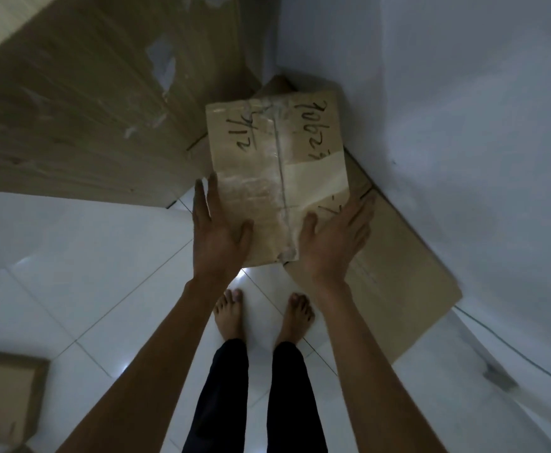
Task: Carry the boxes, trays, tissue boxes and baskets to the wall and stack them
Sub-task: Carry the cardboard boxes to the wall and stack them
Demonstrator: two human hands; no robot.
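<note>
Hands flank a taped cardboard box point(277, 178) at the corner by the white wall point(463, 125): left hand point(216, 233) and right hand point(336, 238) spread open, palms pressed to its near edges, over a larger flat box point(398, 279) below. Stacking looks under way; another box point(2, 400) waits on the tiled floor point(87, 273). All boxes sealed, contents unseen.

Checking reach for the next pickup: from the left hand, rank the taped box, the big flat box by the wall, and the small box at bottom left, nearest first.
From the left hand:
1. Taped box, under the palm.
2. Big flat box, right, along the wall.
3. Small box, bottom left on the floor.
</note>
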